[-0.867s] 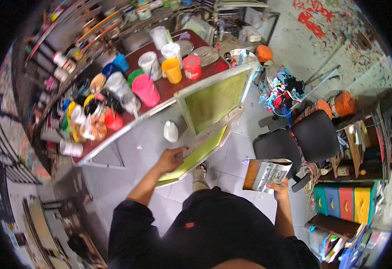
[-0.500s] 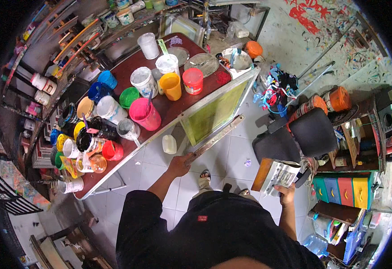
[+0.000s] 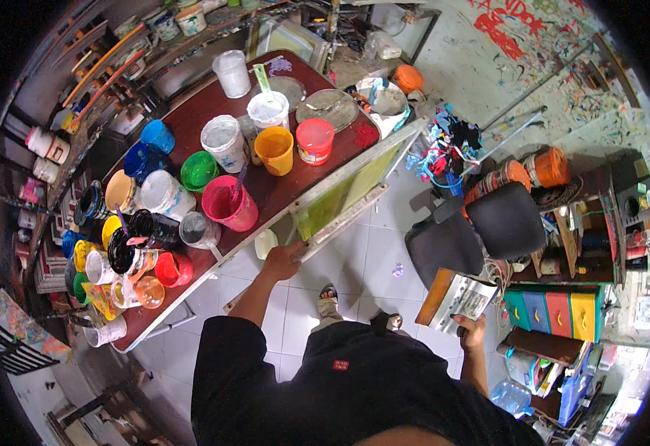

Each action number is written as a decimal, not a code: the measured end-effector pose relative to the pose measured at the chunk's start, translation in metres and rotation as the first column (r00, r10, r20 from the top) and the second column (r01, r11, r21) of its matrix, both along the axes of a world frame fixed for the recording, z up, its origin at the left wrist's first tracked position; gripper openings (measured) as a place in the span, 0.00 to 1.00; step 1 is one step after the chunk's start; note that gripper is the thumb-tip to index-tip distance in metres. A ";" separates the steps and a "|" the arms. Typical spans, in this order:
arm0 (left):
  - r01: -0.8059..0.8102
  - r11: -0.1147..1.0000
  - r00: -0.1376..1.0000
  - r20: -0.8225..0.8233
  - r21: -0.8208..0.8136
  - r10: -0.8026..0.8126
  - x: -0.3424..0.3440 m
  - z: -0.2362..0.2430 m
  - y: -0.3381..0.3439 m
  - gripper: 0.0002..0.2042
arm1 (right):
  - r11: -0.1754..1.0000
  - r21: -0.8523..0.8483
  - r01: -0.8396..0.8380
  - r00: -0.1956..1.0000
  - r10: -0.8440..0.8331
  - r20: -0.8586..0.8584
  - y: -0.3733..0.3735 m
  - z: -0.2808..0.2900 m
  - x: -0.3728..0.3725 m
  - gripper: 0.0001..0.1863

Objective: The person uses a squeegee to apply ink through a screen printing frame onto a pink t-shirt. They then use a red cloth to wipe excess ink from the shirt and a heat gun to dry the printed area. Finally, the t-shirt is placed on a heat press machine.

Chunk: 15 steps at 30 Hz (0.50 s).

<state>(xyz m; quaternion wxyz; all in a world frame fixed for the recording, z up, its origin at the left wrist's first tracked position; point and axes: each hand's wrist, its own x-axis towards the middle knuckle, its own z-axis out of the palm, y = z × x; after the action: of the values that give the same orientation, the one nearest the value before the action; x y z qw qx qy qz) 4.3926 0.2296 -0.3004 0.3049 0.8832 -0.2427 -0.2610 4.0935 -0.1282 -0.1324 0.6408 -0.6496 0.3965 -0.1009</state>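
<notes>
My left hand is closed on the near corner of a screen-printing frame, whose pale wooden bars surround a yellow-green mesh. The frame hangs at a steep slant along the right edge of the dark red table. On my right, my right hand grips a flat, wide tool with a brown wooden edge and a stained silvery-white face. Its exact kind is not clear. The fingers behind it are partly hidden.
Paint tubs crowd the table, among them a pink bucket, an orange cup and a red tub. A black chair stands right, near coloured drawers. A white container lies below the table edge.
My left hand has moved slightly left and forward with the frame, whose near bar now sits closer to the table edge. My right hand still holds the flat tool.
</notes>
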 end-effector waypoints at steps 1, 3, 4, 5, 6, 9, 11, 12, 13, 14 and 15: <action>-0.017 0.998 0.999 -0.034 0.066 0.020 0.003 0.007 -0.001 0.26 | 1.000 -0.009 0.005 1.000 -0.005 0.016 0.000 -0.001 0.001 0.17; -0.024 0.996 0.995 0.101 0.088 0.015 0.007 0.010 0.002 0.26 | 1.000 -0.025 0.017 0.998 -0.015 0.056 0.002 -0.002 0.007 0.16; -0.057 0.996 0.985 0.168 0.074 0.044 0.009 -0.004 0.006 0.25 | 1.000 0.014 0.027 0.999 -0.027 -0.044 0.000 0.002 0.007 0.16; -0.089 0.994 0.969 0.235 0.055 0.074 0.010 -0.002 0.004 0.24 | 0.999 0.028 0.016 0.997 -0.014 -0.082 0.000 0.007 0.010 0.16; -0.093 0.978 0.987 0.146 0.185 0.066 0.012 0.005 0.001 0.26 | 0.999 0.036 0.013 1.000 -0.013 -0.017 0.002 0.005 0.012 0.16; -0.207 0.942 0.960 0.240 0.264 0.144 0.018 0.013 -0.008 0.26 | 0.997 0.071 0.040 0.995 -0.046 0.093 0.005 -0.006 0.015 0.18; -0.238 0.908 0.963 0.203 0.345 0.176 0.021 0.019 -0.013 0.27 | 0.993 0.096 0.063 0.989 -0.075 0.125 0.005 -0.009 0.014 0.18; -0.263 0.895 0.959 0.197 0.361 0.202 0.021 0.020 -0.013 0.28 | 0.992 0.108 0.072 0.987 -0.086 0.135 0.004 -0.010 0.013 0.17; -0.287 0.881 0.954 0.191 0.376 0.229 0.021 0.020 -0.014 0.29 | 0.990 0.120 0.081 0.985 -0.098 0.146 0.003 -0.011 0.011 0.17; -0.358 0.873 0.917 0.304 0.333 0.260 0.017 0.015 -0.015 0.30 | 0.990 0.109 0.086 0.985 -0.101 0.142 -0.001 -0.016 0.007 0.17; -0.419 0.863 0.865 0.412 0.283 0.285 0.009 0.009 -0.016 0.31 | 0.988 0.122 0.099 0.981 -0.117 0.156 -0.003 -0.018 0.004 0.17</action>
<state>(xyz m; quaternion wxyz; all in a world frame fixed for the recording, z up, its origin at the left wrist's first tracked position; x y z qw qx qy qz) 4.4019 0.2134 -0.2915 0.1302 0.9859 -0.0731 -0.0756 4.0971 -0.1314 -0.1502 0.7005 -0.5792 0.3827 -0.1654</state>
